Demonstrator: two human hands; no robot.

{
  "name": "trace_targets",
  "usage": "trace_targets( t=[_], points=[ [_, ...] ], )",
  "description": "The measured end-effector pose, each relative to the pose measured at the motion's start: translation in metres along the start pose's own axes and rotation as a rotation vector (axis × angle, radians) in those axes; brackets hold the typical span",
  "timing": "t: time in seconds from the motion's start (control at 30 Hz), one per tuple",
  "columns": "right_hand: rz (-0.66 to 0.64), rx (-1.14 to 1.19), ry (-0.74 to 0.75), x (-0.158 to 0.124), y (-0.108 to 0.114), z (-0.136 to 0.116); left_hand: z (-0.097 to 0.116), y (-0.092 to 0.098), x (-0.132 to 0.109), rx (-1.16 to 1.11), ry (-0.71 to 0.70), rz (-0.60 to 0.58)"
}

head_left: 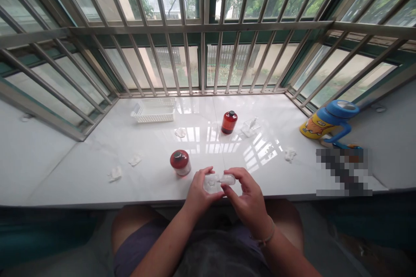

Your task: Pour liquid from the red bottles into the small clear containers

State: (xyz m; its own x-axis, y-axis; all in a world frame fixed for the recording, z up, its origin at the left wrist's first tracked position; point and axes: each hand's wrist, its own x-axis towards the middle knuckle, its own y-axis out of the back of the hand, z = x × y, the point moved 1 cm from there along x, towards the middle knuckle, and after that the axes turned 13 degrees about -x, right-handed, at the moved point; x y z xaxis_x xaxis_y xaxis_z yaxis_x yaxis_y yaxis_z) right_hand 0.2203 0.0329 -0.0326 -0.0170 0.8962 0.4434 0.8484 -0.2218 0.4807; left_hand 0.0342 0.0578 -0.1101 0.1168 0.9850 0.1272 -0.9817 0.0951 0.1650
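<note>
Just above the counter's front edge, my left hand (197, 190) grips a clear, squarish plastic container (211, 183) between thumb and fingers. A round ring shows on the container's face. My right hand (248, 192) pinches a translucent, rounded plastic piece with a narrow tip (228, 179). That tip points left and meets or nearly meets the container; I cannot tell whether they are joined. Left of my hands stands a red bottle with a black cap (180, 162). Farther back is a second, clear red bottle (229, 122), with a small clear plastic item (251, 127) beside it.
A white perforated basket (155, 117) sits at the back left. Crumpled white tissues lie on the left (115, 174) and right (290, 155). On the right, a blue and yellow flask (328, 121) leans near a blurred patch. Metal window bars (203, 28) rise behind the white counter (81, 169).
</note>
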Motion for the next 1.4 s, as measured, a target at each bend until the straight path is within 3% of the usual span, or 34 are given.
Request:
trace_targets(
  t=[0.37,0.57,0.67,0.77,0.97,1.07,1.2,1.4],
  points=[
    [-0.015,-0.063,0.151,-0.008,-0.009,0.0,0.001,-0.002,0.0,0.022,-0.039,0.006],
    [-0.001,-0.091,0.226,-0.012,0.007,-0.011,0.005,-0.001,0.001,0.025,-0.026,-0.005],
    [0.033,-0.167,0.28,-0.012,0.022,-0.005,0.005,0.0,0.001,0.023,-0.019,-0.01],
    [0.098,-0.343,0.272,-0.007,0.043,0.028,0.005,0.001,0.001,0.029,-0.013,-0.008],
    [0.27,-0.813,0.082,0.011,0.104,0.154,0.003,0.001,0.002,0.041,-0.027,-0.002],
    [0.331,-0.915,-0.042,0.014,0.136,0.202,0.002,0.001,0.002,0.05,-0.049,0.002],
    [0.395,-0.95,-0.167,0.015,0.159,0.235,0.0,0.002,0.002,0.06,-0.061,0.001],
    [0.341,-0.961,-0.258,0.015,0.158,0.258,-0.001,0.001,0.003,0.073,-0.077,-0.002]
  ],
)
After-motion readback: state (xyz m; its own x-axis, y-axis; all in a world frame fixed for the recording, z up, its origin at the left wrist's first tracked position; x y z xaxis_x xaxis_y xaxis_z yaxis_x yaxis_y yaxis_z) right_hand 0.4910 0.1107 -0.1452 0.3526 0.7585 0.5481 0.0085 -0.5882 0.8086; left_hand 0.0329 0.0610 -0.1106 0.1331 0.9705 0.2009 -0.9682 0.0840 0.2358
